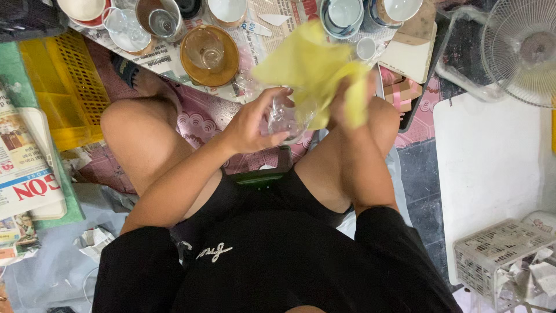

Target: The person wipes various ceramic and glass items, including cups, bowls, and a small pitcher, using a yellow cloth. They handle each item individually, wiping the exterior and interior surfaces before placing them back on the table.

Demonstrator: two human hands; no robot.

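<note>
My left hand (255, 123) grips a clear drinking glass (288, 117) above my knees. My right hand (350, 103) is bunched in a yellow cloth (313, 66) that presses against the glass and hides part of it. The cloth is blurred. Both hands are in front of my lap as I sit on the floor.
Newspaper ahead carries an amber glass bowl (209, 55), clear glasses (162, 20) and several white and blue bowls (343, 14). A yellow crate (63, 87) and stacked newspapers (26, 168) lie left. A fan (521, 49), white board (492, 168) and white basket (504, 255) are right.
</note>
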